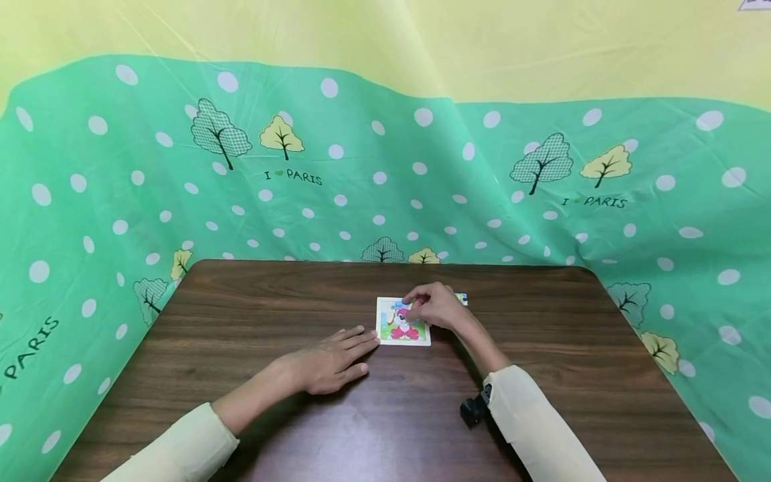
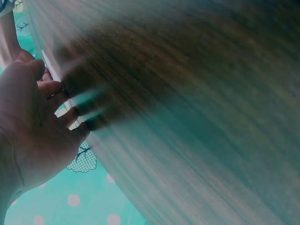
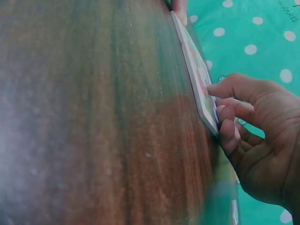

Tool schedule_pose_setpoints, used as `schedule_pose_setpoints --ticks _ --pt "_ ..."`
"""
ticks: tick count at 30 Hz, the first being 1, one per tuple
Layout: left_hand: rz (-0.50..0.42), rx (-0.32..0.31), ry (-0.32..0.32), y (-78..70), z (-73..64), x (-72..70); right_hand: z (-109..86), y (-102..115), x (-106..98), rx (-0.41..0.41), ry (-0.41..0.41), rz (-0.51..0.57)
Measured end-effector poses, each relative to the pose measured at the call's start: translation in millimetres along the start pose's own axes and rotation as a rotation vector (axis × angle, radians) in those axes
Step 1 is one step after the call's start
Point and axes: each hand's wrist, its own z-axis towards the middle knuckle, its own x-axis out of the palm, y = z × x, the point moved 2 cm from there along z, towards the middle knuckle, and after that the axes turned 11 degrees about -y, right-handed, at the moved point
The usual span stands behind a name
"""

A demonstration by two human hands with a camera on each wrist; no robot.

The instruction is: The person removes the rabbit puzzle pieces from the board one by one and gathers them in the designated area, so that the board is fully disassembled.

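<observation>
A small square picture puzzle [image 1: 405, 339] with a white frame lies flat on the table, showing a cartoon animal in pink and white. My left hand [image 1: 331, 360] rests on the table to its left, fingers extended, the fingertips touching the frame's left edge. Over the puzzle's upper right part is my right hand [image 1: 436, 306], its thumb and fingers curled together at the picture. They appear to pinch a small reddish puzzle piece [image 1: 415, 304], mostly hidden by the fingers. In the right wrist view, a fingertip meets the face of the puzzle [image 3: 192, 70].
Behind the right hand, one or more colourful pieces [image 1: 462, 298] lie on the dark wooden table [image 1: 271, 294]. A green and yellow patterned cloth [image 1: 361, 154] hangs behind the table's far edge. A black camera [image 1: 472, 410] is strapped at the right wrist.
</observation>
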Motion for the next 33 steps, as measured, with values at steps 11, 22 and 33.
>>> schedule_pose_setpoints --ticks 11,22,33 --pt "-0.014 -0.011 0.013 -0.9 -0.2 -1.3 3.1 3.0 -0.9 0.034 0.049 0.029" --pt "-0.017 -0.016 0.009 -2.0 0.8 0.9 6.4 0.0 -1.5 0.098 0.1 0.164" --pt "-0.015 -0.005 0.003 -2.4 0.4 0.4 5.6 1.7 -0.5 0.119 0.072 0.182"
